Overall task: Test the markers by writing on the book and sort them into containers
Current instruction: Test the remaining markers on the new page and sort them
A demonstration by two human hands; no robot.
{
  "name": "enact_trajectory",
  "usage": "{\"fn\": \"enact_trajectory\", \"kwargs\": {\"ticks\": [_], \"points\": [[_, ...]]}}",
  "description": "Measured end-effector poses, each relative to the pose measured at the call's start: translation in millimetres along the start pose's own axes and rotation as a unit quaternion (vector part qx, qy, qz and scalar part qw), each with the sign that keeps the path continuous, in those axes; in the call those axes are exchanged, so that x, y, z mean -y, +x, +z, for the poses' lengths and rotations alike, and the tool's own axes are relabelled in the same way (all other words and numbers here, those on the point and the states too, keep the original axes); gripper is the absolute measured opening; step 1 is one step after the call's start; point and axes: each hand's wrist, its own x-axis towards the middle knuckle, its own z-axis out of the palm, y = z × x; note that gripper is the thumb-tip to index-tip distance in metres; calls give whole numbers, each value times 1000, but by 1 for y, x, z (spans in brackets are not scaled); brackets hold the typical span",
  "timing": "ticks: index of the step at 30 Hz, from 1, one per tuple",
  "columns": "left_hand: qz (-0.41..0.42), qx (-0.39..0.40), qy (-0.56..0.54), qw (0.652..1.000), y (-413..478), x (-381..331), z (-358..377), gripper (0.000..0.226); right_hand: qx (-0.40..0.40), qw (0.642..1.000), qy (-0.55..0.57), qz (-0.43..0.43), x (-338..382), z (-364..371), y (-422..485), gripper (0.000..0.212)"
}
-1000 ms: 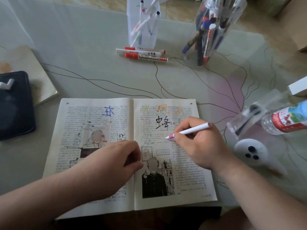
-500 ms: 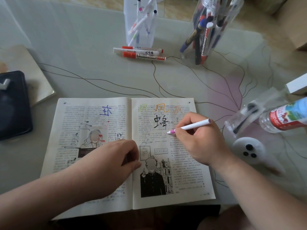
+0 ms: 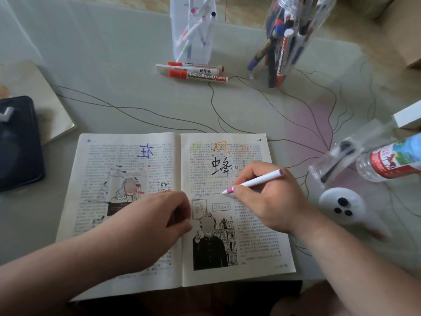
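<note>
The pink-tipped marker is gripped in the right hand in a writing hold, barrel angled up and to the right, tip down at the right page of the open book; contact between tip and paper cannot be confirmed. The book lies flat at the near edge of the table. Its pages carry handwritten test characters: one in blue on the left page, one in orange and one in black on the right page.

The left hand rests on the left page beside the spine, fingers curled into a loose fist, gripping nothing visible.

Beyond the book, three loose markers lie side by side. Just behind them stands a square clear container holding thin markers. To its right stands a round clear container holding thicker markers. A water bottle lies at the right edge.
</note>
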Motion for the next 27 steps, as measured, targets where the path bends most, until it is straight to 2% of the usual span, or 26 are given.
{"fn": "enact_trajectory", "kwargs": {"ticks": [2, 8, 11, 17, 21, 24, 27], "points": [[0, -3, 3, 1000, 0, 0, 0, 13, -26, 1000, 4, 3, -1, -1, 1, 18], [-4, 6, 4, 1000, 0, -1, 0, 11, -25, 999, -28, 28, -1, -4, 4, 22], [-1, 6, 1, 1000, 0, -1, -1, 11, -41, 999, 6, 25, -1, -5, 5, 19], [2, 1, -26, 1000, -1, 1, -1, 9, 15, 1000, 11, 14, 4, -1, 0, 18], [14, -9, -71, 997, -1, 2, -1, 9, -52, 998, 33, 9, 0, -2, 4, 17], [16, -28, -126, 991, -2, 0, -2, 7, -59, 998, 10, 0, 0, 0, 4, 15], [16, -57, -176, 983, -3, -2, -4, 5, -47, 995, 84, -34, 10, -1, -1, 13]]}}
